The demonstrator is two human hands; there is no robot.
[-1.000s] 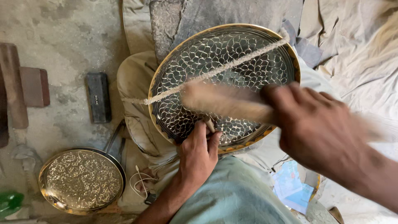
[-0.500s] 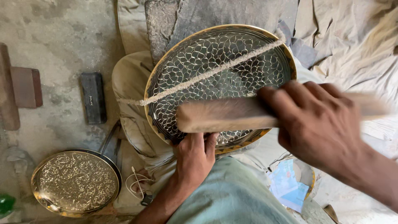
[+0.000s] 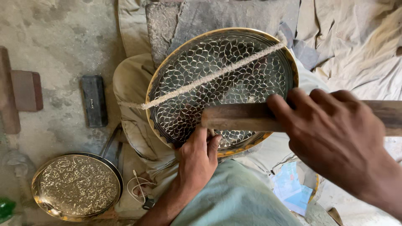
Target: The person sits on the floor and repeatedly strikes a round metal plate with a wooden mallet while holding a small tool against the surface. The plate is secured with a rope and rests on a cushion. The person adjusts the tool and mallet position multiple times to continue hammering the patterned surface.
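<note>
A large round brass tray [image 3: 289, 62] with an engraved leaf pattern rests tilted on my lap. A pale cord [image 3: 209, 78] stretches diagonally across its face. My left hand [image 3: 197, 161] is at the tray's lower rim, fingers pinched on a small tool [image 3: 211, 132] set against the metal. My right hand [image 3: 335, 134] grips a wooden mallet [image 3: 238, 117] held level just above that tool. The tool's tip is hidden by the mallet.
A smaller engraved brass tray [image 3: 75, 186] lies on the floor at lower left. A dark rectangular block [image 3: 94, 100] and brown wooden blocks [image 3: 25, 90] lie on the dusty floor at left. Cloth [image 3: 356, 46] covers the right side.
The mallet in my right hand has swung down and leftward toward the tool. My left hand stays at the tray's lower rim.
</note>
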